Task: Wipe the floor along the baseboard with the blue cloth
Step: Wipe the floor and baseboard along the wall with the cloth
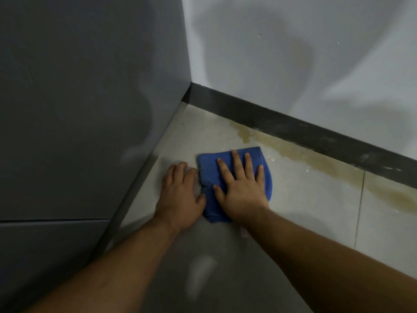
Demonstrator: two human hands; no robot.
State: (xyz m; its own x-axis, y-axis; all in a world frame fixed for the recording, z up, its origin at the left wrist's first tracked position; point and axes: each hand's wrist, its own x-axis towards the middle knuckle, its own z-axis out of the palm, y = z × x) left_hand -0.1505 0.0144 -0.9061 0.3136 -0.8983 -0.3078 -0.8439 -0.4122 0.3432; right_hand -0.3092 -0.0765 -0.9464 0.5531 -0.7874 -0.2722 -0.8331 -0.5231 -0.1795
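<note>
Blue cloth (234,177) is folded and lies flat on the pale tile floor (304,199), near the corner where the grey panel wall (90,109) meets the white wall (293,64). The cloth sits clear of the dark baseboard (293,127), with a strip of bare tile between them.

Right hand (241,186) is palm-down on top of the cloth, fingers (237,163) spread and flat. It is pressing, not pinching; nothing is gripped between the digits. The fingertips point toward the baseboard.

Left hand (180,195) is flat on the tile just left of the cloth, fingers extended and loosely together. Its thumb touches the cloth's left edge. Not holding anything either.

A yellow-brown stain (327,163) runs along the floor at the foot of the baseboard, from roughly above the cloth out to the right edge of the view. The cloth's far edge is just short of it. There are small white specks on the tile near the stain.

A grout line (360,211) crosses the floor right of the cloth, running from the baseboard toward the camera. The near floor between the forearms is in shadow. The baseboard shows pale scuffs toward its right end.
</note>
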